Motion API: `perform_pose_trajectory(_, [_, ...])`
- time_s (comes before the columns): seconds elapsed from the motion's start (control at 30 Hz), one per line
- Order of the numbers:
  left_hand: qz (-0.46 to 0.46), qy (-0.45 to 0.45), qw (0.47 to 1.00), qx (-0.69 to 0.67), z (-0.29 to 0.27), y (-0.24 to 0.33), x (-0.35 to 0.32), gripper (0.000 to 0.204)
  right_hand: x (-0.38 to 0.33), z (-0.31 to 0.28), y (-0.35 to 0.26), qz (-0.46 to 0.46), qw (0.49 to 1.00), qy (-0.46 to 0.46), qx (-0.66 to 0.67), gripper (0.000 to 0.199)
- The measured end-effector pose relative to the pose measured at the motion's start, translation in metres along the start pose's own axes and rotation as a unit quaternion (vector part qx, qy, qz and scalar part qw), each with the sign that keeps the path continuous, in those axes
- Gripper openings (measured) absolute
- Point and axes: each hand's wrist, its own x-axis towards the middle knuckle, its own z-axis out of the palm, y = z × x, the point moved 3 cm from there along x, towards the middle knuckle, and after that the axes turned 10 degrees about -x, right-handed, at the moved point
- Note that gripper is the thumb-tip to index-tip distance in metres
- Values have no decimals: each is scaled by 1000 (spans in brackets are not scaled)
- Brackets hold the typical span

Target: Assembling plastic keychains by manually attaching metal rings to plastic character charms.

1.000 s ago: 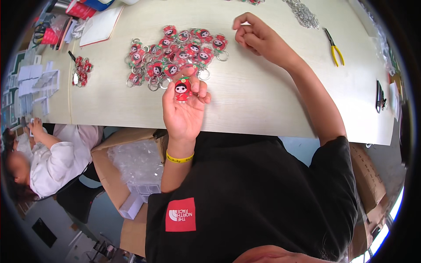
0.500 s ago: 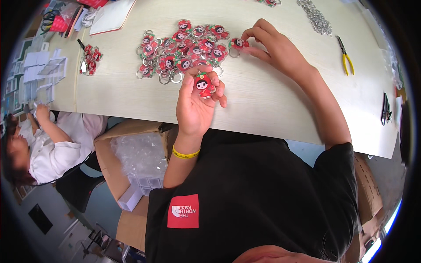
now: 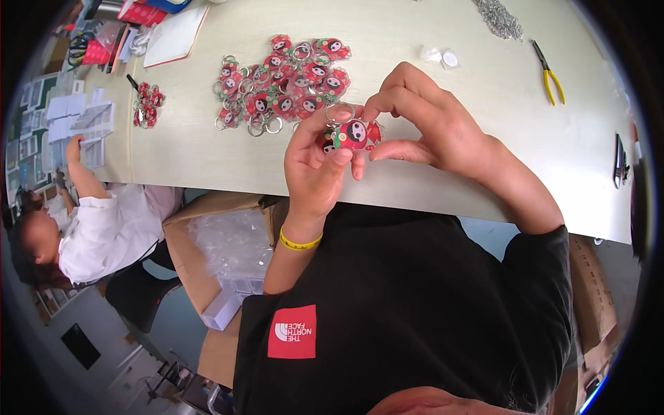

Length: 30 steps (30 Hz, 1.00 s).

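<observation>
Two red doll-shaped acrylic keychains are together in my left hand (image 3: 315,155). Its thumb presses on the upper keychain (image 3: 355,133), which lies sideways over the lower keychain (image 3: 328,143). My right hand (image 3: 432,124) curves its index finger and thumb around the free end of the upper keychain, seemingly pinching it by its edges. A metal split ring (image 3: 340,111) stands up by the left fingertips. Just beyond the hands lies a pile of similar keychains (image 3: 283,104) with silver rings.
Yellow-handled pliers (image 3: 550,79) and a heap of metal chains (image 3: 499,19) lie at the right. Small round white pieces (image 3: 449,59) sit beyond my right hand. Leftward are another keychain bunch (image 3: 146,104), a notebook (image 3: 176,34) and a seated person (image 3: 117,228). A cardboard box (image 3: 187,256) stands below the table edge.
My right hand has brought a keychain from beside the pile to my left hand. It now overlaps the one held there, and the left thumb has closed over it. The view has shifted slightly.
</observation>
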Motion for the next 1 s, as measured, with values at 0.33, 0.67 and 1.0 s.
perform_pose_trajectory(0.33, [107, 34, 990, 79, 7, 5, -5, 41, -2, -1, -15, -2, 999, 30, 33, 27])
perform_pose_trajectory(0.67, [176, 61, 968, 168, 1, -1, -10, 40, -6, 4, -19, -21, 999, 41, -14, 23])
perform_pose_trajectory(1.0, [109, 19, 992, 63, 7, -3, -10, 34, -2, 6, -5, 131, 984, -4, 119, 17])
